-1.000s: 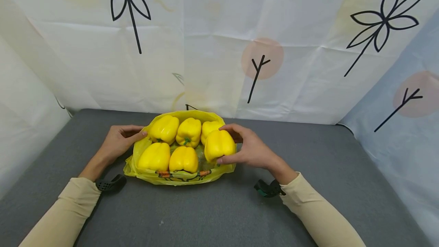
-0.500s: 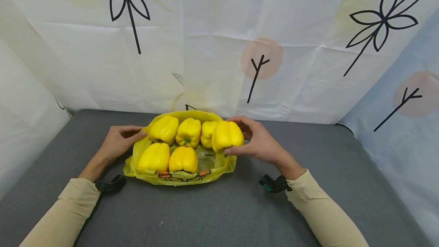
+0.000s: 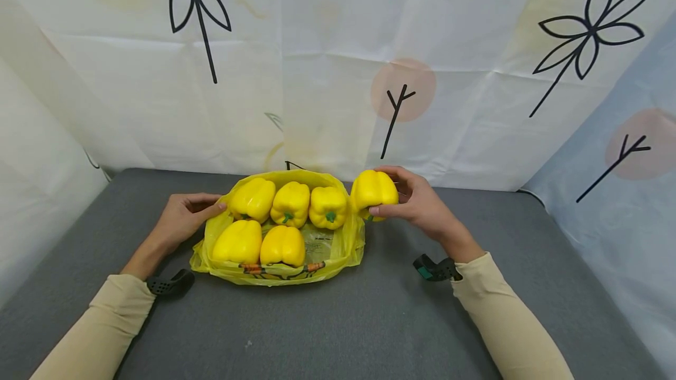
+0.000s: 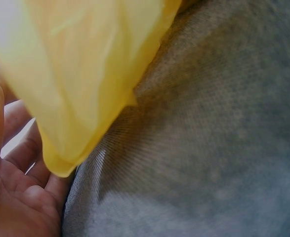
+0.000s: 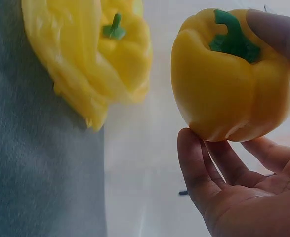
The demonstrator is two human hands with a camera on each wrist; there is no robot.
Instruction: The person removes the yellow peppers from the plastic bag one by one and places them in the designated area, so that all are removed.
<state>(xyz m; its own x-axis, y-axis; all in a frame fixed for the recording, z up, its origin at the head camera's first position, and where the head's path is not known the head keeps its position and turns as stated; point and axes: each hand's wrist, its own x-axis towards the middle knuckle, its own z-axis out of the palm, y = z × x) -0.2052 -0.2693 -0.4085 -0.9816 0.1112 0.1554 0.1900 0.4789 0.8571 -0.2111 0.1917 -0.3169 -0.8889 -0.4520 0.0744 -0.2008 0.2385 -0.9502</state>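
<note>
A yellow plastic bag (image 3: 345, 245) lies spread wide on the grey table, its rim rolled out around several yellow bell peppers (image 3: 252, 199). My left hand (image 3: 182, 219) pinches the bag's left rim between thumb and fingers; yellow film hangs by the palm in the left wrist view. Just past the bag's right rim, my right hand (image 3: 417, 201) holds one yellow bell pepper (image 3: 374, 192) between thumb and fingertips. In the right wrist view that pepper's green stem (image 5: 233, 39) shows near the thumb. Inside the bag, bare film with print shows at the front right.
The grey table (image 3: 327, 333) stretches in front of the bag and to both sides. A pale cloth backdrop (image 3: 327, 75) with plant drawings stands behind it, with side walls left and right. Dark wrist straps (image 3: 171, 283) sit below both hands.
My right hand has lifted one bell pepper from the bag's front right and carried it right and back, past the rim. The left hand has stayed at the bag's left rim.
</note>
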